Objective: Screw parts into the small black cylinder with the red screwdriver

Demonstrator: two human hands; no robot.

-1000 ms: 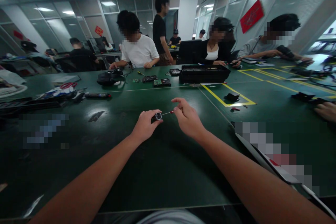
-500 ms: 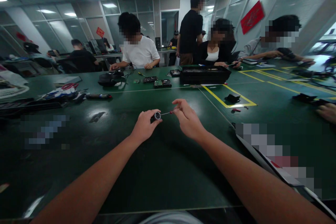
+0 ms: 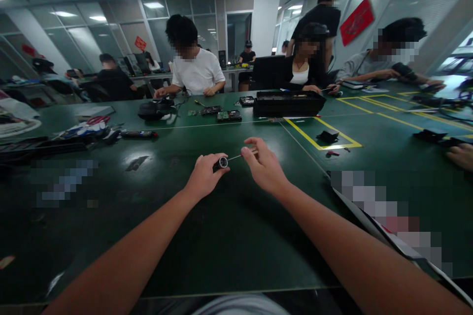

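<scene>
My left hand (image 3: pixel 204 175) is wrapped round a small dark cylinder (image 3: pixel 222 162) with a bright ring at its end, which faces me; its exact kind I cannot make out. In my right hand (image 3: pixel 265 165) is a screwdriver (image 3: pixel 235 157), its red handle pinched between thumb and fingers and mostly hidden by them. The thin metal shaft points left, and its tip meets the side of the cylinder near the ringed end. Both hands are above the green table (image 3: pixel 221 246), in front of me.
Ahead are circuit boards (image 3: pixel 229 116), a black open box (image 3: pixel 290 103) and a black case (image 3: pixel 155 109). Scissors (image 3: pixel 99 120) and a marker-like tool (image 3: pixel 139 134) lie left. Inside yellow tape sits a black part (image 3: pixel 327 137), a small red tool (image 3: pixel 332 153) near it. Several people work around.
My right hand's fingers have shifted round the screwdriver handle, covering more of it. The left hand and the cylinder stay nearly where they were. A standing person in black has moved right.
</scene>
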